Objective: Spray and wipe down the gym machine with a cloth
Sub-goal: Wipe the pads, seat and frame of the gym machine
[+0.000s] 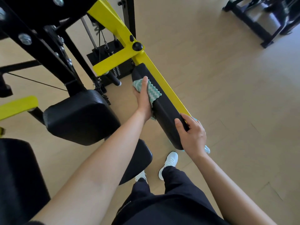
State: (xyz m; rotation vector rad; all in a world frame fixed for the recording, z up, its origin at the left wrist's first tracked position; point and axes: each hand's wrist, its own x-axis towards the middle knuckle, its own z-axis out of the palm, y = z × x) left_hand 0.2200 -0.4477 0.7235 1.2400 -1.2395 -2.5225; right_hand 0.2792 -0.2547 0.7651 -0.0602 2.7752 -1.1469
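Note:
A long black pad runs along the yellow arm of the gym machine. My left hand presses a green-and-white zigzag cloth onto the upper part of this pad, thumb on top of the cloth. My right hand grips the pad's near end, thumb on its face and fingers curled over the edge. Bits of a light blue object show behind and below that hand; most of it is hidden and I cannot tell what it is.
The black machine frame with bolts and cables stands at left, with a weight stack behind. A black padded block and a seat lie near my left arm. Another black rack stands far right on the beige floor.

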